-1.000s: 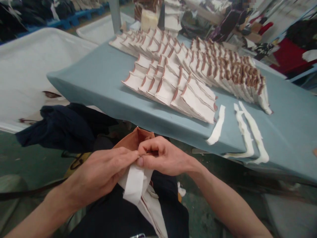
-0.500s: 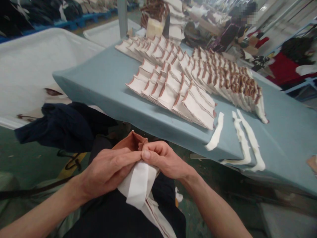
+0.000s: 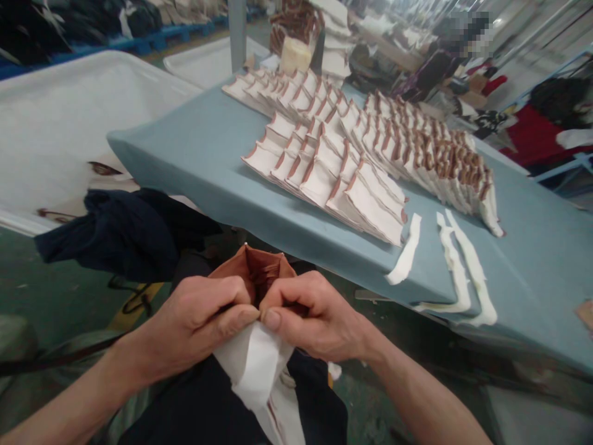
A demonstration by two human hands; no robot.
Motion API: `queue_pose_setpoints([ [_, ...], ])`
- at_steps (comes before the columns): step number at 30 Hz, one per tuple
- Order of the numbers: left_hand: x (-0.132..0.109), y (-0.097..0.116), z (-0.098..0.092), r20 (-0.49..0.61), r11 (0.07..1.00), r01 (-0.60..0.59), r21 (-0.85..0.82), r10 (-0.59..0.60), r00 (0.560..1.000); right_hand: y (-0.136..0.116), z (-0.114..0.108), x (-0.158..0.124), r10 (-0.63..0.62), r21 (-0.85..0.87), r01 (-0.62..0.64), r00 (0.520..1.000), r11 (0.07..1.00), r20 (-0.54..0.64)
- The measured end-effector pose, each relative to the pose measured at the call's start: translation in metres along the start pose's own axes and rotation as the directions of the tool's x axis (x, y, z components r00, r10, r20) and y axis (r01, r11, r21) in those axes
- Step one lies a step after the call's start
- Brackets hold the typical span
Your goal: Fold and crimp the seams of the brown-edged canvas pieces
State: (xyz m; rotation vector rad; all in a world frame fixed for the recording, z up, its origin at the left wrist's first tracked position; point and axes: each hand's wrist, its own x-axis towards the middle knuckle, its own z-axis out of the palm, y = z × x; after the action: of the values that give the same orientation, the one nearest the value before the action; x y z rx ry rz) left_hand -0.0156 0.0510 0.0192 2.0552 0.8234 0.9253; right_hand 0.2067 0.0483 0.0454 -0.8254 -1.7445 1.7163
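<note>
Over my lap is a sewn fabric piece [image 3: 232,262], reddish-brown inside and off-white outside, its brown mouth gaping away from me. My left hand [image 3: 199,318] is closed in a pinch on the near edge of this piece. My right hand [image 3: 317,315] pinches the same edge just beside it, the two thumb tips almost touching. A white strip [image 3: 259,364] hangs down from under the fingers over the off-white cloth. The exact bit of edge between the fingertips is hidden.
On the blue-covered table [image 3: 185,161] lie overlapping rows of off-white pieces [image 3: 319,176] with brown edges. Several white strips [image 3: 407,250] rest near its front edge. Dark blue cloth [image 3: 125,232] hangs by a large white bin [image 3: 69,117] at left. A person [image 3: 435,62] is at the back.
My left fingers have curled back and its thumb now presses the edge. The brown mouth shows wider open. Both hands sit slightly lower in view, and the view has shifted a little.
</note>
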Motion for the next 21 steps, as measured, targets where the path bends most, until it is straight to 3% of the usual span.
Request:
queue_pose_setpoints([
  [4,0.009,-0.020,0.030,-0.169,0.987,-0.022,-0.160,-0.006,0.986,0.015,0.023,0.010,-0.017,0.262,0.067,0.982,0.963,-0.188],
  [7,0.016,-0.028,0.049,-0.222,0.979,0.000,-0.205,-0.046,0.974,0.018,0.024,0.012,-0.016,0.321,0.106,0.963,0.941,-0.270],
  [10,0.019,-0.031,0.054,-0.229,0.969,0.000,-0.246,-0.058,0.972,0.010,0.007,0.004,-0.033,0.202,0.063,0.988,0.977,-0.149],
  [13,0.017,-0.035,0.047,-0.209,0.964,0.005,-0.265,-0.063,0.976,-0.003,-0.013,-0.005,-0.048,-0.030,0.048,0.999,0.998,-0.024],
  [17,0.016,-0.034,0.031,-0.137,0.965,0.048,-0.257,-0.085,0.987,-0.016,-0.027,-0.006,-0.090,-0.256,0.084,0.996,0.963,-0.009],
  [21,0.023,-0.013,0.012,-0.016,0.970,0.082,-0.228,-0.087,0.996,-0.024,-0.035,0.004,-0.158,-0.365,0.149,0.987,0.919,0.007],
])
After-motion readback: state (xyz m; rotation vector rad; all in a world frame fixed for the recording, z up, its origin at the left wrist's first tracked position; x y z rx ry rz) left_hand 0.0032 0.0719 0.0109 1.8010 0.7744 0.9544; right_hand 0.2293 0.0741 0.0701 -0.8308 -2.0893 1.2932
